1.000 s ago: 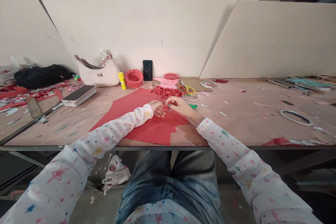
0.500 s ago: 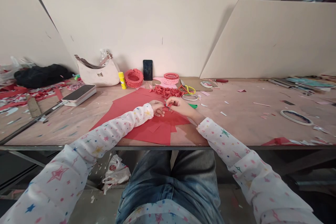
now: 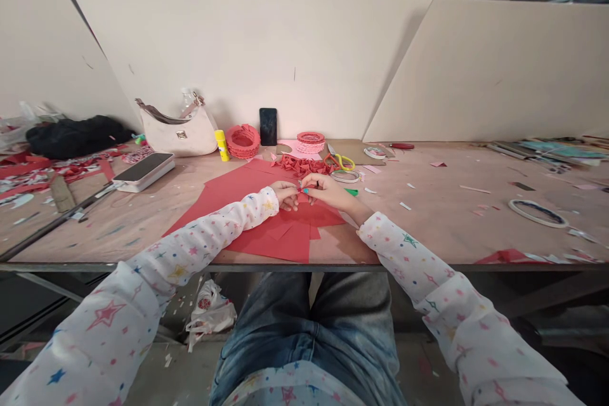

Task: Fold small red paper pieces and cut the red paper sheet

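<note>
My left hand [image 3: 286,195] and my right hand [image 3: 321,189] meet over red paper sheets [image 3: 266,238] on the table. Between their fingertips is a small piece of red paper [image 3: 301,190], mostly covered by the fingers. Both hands are closed in a pinch on it. Just beyond them lies a heap of folded red paper pieces [image 3: 301,165]. To the right of the heap are yellow-handled scissors [image 3: 344,163] and a roll of tape [image 3: 345,176]. A green object [image 3: 352,192] shows beside my right wrist.
Behind stand red paper rings [image 3: 242,141], another ring stack [image 3: 311,142], a yellow glue stick [image 3: 221,145], a dark phone [image 3: 268,127] and a white handbag [image 3: 178,133]. A white-edged device [image 3: 145,172] lies left. Paper scraps and a white ring [image 3: 537,213] lie right.
The right fingers have shifted slightly, with the thumb more in view against the left fingertips. The small red paper stays between the hands; everything else looks the same.
</note>
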Action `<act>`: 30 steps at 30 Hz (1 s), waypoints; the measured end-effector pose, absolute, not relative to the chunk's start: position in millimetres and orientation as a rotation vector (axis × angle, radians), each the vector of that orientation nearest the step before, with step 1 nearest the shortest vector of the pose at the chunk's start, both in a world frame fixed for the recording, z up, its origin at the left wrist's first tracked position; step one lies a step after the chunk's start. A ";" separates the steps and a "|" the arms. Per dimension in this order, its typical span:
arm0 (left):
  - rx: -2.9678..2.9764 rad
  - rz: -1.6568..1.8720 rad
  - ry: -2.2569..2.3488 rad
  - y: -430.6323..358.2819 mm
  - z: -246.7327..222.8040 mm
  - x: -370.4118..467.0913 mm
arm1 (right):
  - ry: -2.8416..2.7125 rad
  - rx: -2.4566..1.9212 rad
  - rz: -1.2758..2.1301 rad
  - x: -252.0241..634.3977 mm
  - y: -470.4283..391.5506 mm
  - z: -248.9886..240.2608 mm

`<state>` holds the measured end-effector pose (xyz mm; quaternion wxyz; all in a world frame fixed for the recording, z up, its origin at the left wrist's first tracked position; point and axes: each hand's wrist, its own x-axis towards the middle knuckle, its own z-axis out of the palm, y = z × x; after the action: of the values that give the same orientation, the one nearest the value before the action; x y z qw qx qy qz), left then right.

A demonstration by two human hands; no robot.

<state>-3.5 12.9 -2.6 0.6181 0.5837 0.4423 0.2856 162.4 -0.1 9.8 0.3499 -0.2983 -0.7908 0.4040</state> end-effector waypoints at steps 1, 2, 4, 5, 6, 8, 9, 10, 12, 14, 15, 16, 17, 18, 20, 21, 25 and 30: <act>1.345 0.655 1.015 11.9 -1.6 -3.3 | -2.053 -0.775 1.054 162.7 -0.2 10.3; 1.348 0.655 1.013 10.8 -0.5 -3.3 | -2.057 -0.776 1.060 163.0 -0.4 10.8; 1.361 0.653 1.008 8.7 1.4 -3.3 | -2.065 -0.777 1.068 163.7 -0.7 11.8; 1.371 0.651 1.006 7.7 2.1 -3.5 | -2.069 -0.778 1.069 164.1 -0.8 12.3; 1.384 0.647 1.003 6.9 2.6 -3.9 | -2.073 -0.780 1.068 164.5 -0.9 12.8; 1.416 0.638 0.992 5.7 3.1 -4.9 | -2.086 -0.782 1.067 165.1 -1.2 13.7; 1.434 0.634 0.985 5.4 3.3 -5.5 | -2.094 -0.782 1.068 165.3 -1.4 14.1; 1.453 0.629 0.978 5.1 3.4 -6.1 | -2.102 -0.781 1.071 165.4 -1.8 14.4; 1.490 0.617 0.970 5.0 3.6 -6.9 | -2.116 -0.781 1.081 165.6 -2.5 14.9; 1.529 0.602 0.969 5.6 3.3 -7.3 | -2.127 -0.781 1.089 165.6 -3.0 15.0; 1.550 0.597 0.969 6.1 3.1 -7.4 | -2.132 -0.782 1.093 165.6 -3.2 15.0; 1.573 0.593 0.968 6.6 2.6 -7.5 | -2.138 -0.782 1.097 165.7 -3.3 15.0; 1.597 0.589 0.965 7.1 2.1 -7.7 | -2.144 -0.783 1.102 165.7 -3.4 15.0; 1.624 0.585 0.958 7.6 1.7 -7.8 | -2.152 -0.783 1.108 165.8 -3.4 15.1; 1.677 0.580 0.935 8.0 1.0 -8.3 | -2.168 -0.782 1.123 166.0 -3.6 15.4; 1.701 0.578 0.922 7.9 1.0 -8.6 | -2.175 -0.781 1.130 166.1 -3.8 15.7; 1.750 0.561 0.888 7.6 2.1 -10.1 | -2.187 -0.772 1.152 166.7 -4.7 17.0; 1.747 0.505 0.871 12.3 0.8 -12.9 | -2.191 -0.754 1.189 167.0 -4.0 16.9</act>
<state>-12.9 12.3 0.8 0.5336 0.7328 0.3653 0.2119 167.0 -4.0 16.9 0.2655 -0.2793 -0.8110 0.4401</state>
